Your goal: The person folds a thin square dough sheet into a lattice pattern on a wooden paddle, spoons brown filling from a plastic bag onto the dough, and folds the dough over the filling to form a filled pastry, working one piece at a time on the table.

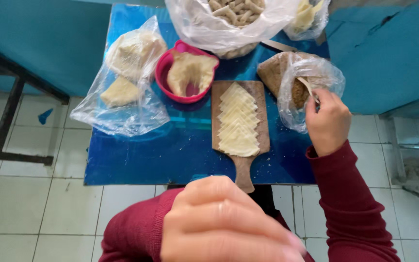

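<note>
My right hand [327,122] grips a spoon handle [308,87] that dips into a clear plastic bag of brown filling [287,80] at the table's right side. My left hand [219,223] hovers close to the camera below the table's near edge, fingers curled; I cannot see anything in it. Between the hands lies a wooden board [263,131] carrying a row of overlapping pale dough pieces [237,121].
A pink bowl [163,73] with a lump of dough sits left of the board. A plastic bag with dough pieces [122,82] lies at the left; a bag of shaped pastries [229,19] stands at the back. The small blue table [180,155] stands on white floor tiles.
</note>
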Demonstrator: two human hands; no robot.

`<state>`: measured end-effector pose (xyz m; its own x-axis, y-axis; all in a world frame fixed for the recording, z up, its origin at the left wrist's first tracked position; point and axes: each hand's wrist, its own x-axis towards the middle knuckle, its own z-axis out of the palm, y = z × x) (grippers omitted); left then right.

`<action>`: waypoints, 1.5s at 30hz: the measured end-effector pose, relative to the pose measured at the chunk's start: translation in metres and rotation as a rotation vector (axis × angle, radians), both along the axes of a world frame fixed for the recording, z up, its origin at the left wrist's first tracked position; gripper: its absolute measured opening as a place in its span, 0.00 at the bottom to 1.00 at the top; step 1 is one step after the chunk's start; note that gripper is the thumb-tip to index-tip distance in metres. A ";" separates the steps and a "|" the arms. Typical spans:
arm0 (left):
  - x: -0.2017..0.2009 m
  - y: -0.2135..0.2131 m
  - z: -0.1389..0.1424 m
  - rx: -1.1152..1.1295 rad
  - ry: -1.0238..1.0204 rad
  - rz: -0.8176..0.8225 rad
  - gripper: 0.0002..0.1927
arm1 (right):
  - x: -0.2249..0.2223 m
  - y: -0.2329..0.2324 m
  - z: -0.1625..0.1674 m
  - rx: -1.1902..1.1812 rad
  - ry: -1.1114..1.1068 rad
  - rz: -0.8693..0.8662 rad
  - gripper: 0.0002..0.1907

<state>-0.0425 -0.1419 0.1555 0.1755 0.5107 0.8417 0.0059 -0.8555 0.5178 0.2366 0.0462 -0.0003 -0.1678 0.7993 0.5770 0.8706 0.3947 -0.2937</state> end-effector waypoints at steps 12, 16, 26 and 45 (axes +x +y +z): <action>0.004 0.037 -0.179 -0.063 0.961 0.142 0.38 | 0.003 0.011 0.021 0.031 0.290 0.054 0.06; 0.003 0.037 -0.198 -0.016 0.924 0.171 0.33 | 0.001 0.022 0.015 -0.090 0.384 0.021 0.09; 0.007 0.031 -0.206 -0.049 0.872 0.223 0.30 | 0.018 0.032 0.000 -0.314 0.905 0.005 0.11; 0.007 0.045 -0.163 -0.538 0.413 0.773 0.11 | -0.005 -0.066 0.001 -0.715 1.301 0.155 0.10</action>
<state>-0.0350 -0.0971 -0.0072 -0.1378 0.8986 0.4165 0.7212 -0.1972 0.6640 0.2319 -0.0202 0.0010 0.0362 0.9932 -0.1106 -0.1822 -0.1022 -0.9779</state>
